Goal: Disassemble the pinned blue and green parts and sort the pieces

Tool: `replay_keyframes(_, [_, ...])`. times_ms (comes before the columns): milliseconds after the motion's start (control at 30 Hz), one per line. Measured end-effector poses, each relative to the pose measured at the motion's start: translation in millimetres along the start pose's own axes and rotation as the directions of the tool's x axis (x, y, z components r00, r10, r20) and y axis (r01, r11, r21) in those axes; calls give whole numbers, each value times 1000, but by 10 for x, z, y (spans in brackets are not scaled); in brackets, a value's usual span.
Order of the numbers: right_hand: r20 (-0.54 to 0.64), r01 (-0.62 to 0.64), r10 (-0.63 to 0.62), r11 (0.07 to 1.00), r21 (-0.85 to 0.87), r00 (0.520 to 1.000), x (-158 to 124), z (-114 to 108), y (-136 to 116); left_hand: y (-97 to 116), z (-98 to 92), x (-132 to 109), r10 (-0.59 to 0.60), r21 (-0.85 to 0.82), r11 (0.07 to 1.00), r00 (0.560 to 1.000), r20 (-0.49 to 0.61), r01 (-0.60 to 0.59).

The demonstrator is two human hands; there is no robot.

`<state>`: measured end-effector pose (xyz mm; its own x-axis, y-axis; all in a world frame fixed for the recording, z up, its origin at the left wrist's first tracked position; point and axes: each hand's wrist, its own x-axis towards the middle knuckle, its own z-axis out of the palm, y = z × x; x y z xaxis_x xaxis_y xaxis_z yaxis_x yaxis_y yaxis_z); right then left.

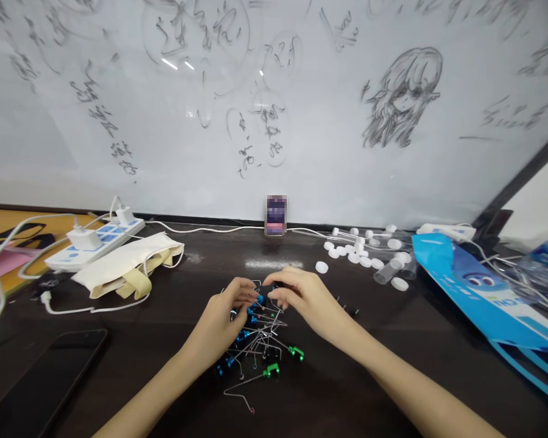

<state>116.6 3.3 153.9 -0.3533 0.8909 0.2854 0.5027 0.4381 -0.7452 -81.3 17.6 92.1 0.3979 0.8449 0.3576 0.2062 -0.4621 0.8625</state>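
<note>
A tangled heap of thin bent metal wires (265, 333) with small blue and green metal clips lies on the dark table between my hands. My left hand (228, 313) is at the heap's left side, its fingers curved and thumb apart, fingertips close to a blue clip (259, 298). From the right, my right hand (301, 295) reaches over the far end with thumb and index finger bent toward each other. Something small and dark shows between them, too hidden to name. Nearer to me lie a green clip (272, 370) on a bent wire and another green clip (296, 353).
Clear tubes with white caps (366, 262) lie at the back right, beside a blue bag (461, 280). A cream pouch (128, 261), power strip (95, 243) and black phone (50, 377) are at left. A small screen (275, 215) leans on the whiteboard (319, 164).
</note>
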Motion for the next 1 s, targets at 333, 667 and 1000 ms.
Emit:
replay_keyframes(333, [151,-228,181,885,405,972,-17,-3,-41,245,-147,-14,-29,44,998,995,-93,33])
replay_keyframes(667, [41,-261,284,800,540,958,-13,255,69,406,-40,-133,685,877,306,726,66,-369])
replay_keyframes(1000, [-40,-220,262,877,428,964,-71,378,54,324,172,-164,604,838,349,784,141,-420])
